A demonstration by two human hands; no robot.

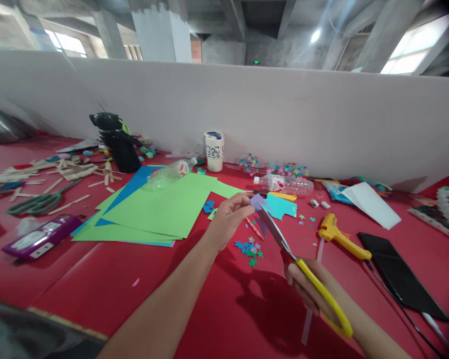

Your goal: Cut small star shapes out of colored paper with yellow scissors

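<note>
Between the fingertips of my left hand (228,219) is a small piece of purple paper (259,203), held up above the table. My right hand (307,284) grips a pair of scissors (324,294) with yellow handles, its fingers partly hidden behind them. The blades point up and left and meet the purple paper; whether they are cutting into it I cannot tell. Below the paper lies a small pile of blue, green and purple paper stars (250,249). A cut piece of light blue paper (281,206) lies just behind the blades.
Green sheets (160,204) spread left of centre with a clear bottle (170,173) on them. A yellow glue gun (344,237) and black tablet (400,274) lie right. A white cup (214,152), black flask (119,147), green scissors (41,202) and purple device (43,237) stand or lie around.
</note>
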